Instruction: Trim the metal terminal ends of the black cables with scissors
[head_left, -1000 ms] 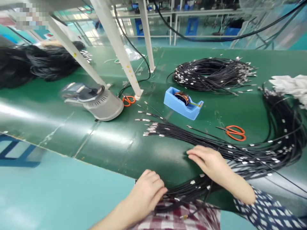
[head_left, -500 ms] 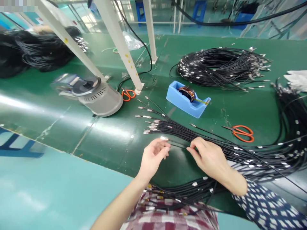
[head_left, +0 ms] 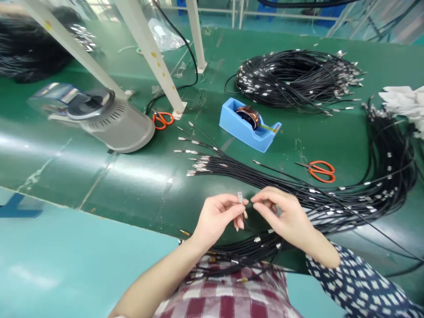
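My left hand [head_left: 220,216] is closed in a pinch on a thin black cable, whose pale connector [head_left: 240,197] stands up above the thumb and fingertip. Just to its right, my right hand [head_left: 286,214] has thumb and forefinger drawn together near that cable end. Whatever sits between its fingers is too small to make out. Beyond both hands, a bundle of black cables [head_left: 241,170] lies with its connector ends pointing left. Closer to my body, another cable bundle [head_left: 238,249] runs along the table's front edge, some ends with yellowish tips.
A blue tape dispenser [head_left: 245,132] stands behind the cables. Orange-handled scissors [head_left: 321,171] lie to the right, another pair [head_left: 162,120] by a white post [head_left: 155,62]. A grey tape machine [head_left: 122,128] is at left. Coiled cables [head_left: 251,84] and white gloves [head_left: 402,101] lie farther back.
My left hand has moved slightly right and turned the connector upright. My right hand has shifted a little left, closer to it. The view has tilted downward and turned slightly right.
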A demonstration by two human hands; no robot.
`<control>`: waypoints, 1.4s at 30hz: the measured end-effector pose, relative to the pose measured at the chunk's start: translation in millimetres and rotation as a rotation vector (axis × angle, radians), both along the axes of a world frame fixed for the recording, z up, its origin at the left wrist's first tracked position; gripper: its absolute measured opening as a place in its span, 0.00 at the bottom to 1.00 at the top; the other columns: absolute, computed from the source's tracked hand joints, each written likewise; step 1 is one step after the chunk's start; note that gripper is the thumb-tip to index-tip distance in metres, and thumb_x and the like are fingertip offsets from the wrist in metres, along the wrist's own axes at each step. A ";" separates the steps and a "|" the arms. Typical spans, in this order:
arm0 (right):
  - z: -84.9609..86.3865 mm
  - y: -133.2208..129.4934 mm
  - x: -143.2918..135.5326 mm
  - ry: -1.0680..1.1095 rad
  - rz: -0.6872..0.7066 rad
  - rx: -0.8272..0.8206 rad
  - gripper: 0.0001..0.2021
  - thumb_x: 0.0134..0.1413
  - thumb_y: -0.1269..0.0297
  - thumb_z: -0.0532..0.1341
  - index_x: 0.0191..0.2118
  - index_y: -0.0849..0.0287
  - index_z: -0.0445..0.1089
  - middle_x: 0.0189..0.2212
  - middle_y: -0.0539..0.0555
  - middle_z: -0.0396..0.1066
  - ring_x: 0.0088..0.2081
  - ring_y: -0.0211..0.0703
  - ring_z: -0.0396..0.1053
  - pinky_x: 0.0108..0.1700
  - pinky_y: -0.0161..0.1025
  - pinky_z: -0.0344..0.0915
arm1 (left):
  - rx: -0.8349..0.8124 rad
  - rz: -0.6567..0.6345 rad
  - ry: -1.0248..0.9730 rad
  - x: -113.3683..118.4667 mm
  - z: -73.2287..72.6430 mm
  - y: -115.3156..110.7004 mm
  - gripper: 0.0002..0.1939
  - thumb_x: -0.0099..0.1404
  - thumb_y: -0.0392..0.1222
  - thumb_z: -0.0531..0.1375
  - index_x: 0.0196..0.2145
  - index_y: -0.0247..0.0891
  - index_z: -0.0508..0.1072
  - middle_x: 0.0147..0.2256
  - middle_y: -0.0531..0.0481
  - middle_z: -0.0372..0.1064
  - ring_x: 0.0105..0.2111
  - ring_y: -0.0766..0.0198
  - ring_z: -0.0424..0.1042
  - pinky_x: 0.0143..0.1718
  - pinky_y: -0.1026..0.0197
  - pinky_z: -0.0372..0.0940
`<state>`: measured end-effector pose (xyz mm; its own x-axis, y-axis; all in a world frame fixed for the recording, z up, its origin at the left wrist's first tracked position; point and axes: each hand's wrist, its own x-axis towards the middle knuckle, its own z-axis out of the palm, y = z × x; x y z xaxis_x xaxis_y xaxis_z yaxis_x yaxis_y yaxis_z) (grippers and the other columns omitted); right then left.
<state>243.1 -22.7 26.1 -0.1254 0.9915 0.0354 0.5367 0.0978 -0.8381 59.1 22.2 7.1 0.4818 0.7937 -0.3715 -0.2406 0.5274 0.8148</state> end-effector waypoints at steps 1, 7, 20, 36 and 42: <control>3.4 4.5 0.2 0.025 -0.025 -0.004 0.09 0.65 0.59 0.58 0.39 0.56 0.72 0.34 0.54 0.73 0.31 0.38 0.68 0.30 0.35 0.63 | 0.002 -0.006 0.008 0.4 0.9 -1.5 0.16 0.54 0.46 0.72 0.35 0.31 0.78 0.22 0.50 0.74 0.16 0.67 0.71 0.18 0.66 0.65; -4.5 30.3 80.8 -0.656 -0.331 0.054 0.12 0.66 0.58 0.55 0.45 0.55 0.73 0.42 0.55 0.75 0.41 0.43 0.72 0.42 0.38 0.69 | 0.010 -0.022 0.036 -1.1 1.8 -5.1 0.15 0.55 0.46 0.71 0.36 0.33 0.77 0.23 0.50 0.74 0.17 0.70 0.69 0.19 0.67 0.64; -30.3 17.3 180.3 -1.003 -0.379 -0.128 0.16 0.65 0.57 0.59 0.54 0.57 0.68 0.54 0.58 0.68 0.50 0.46 0.70 0.51 0.49 0.70 | -0.074 -0.261 -0.150 11.0 2.5 -11.2 0.13 0.56 0.45 0.71 0.26 0.35 0.73 0.26 0.50 0.74 0.29 0.63 0.76 0.42 0.55 0.70; 29.3 -56.0 101.9 0.311 -0.050 -0.432 0.34 0.47 0.25 0.53 0.25 0.58 0.65 0.21 0.51 0.65 0.23 0.35 0.62 0.27 0.37 0.62 | 1.201 -0.252 0.438 30.8 12.9 -21.5 0.07 0.70 0.32 0.57 0.32 0.37 0.70 0.30 0.50 0.65 0.31 0.66 0.67 0.33 0.64 0.63; 17.6 -98.7 77.5 0.879 -0.094 -0.745 0.26 0.55 0.34 0.57 0.35 0.55 0.71 0.12 0.45 0.56 0.15 0.33 0.48 0.21 0.35 0.51 | 1.280 -0.294 0.468 28.3 10.6 -19.4 0.08 0.71 0.34 0.56 0.33 0.37 0.72 0.32 0.49 0.68 0.32 0.65 0.69 0.36 0.64 0.66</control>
<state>320.5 -121.4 43.7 -0.2719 0.8071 -0.5240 -0.2815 -0.5874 -0.7588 87.4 2.8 17.7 0.7224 0.5927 0.3561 0.1729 -0.6534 0.7370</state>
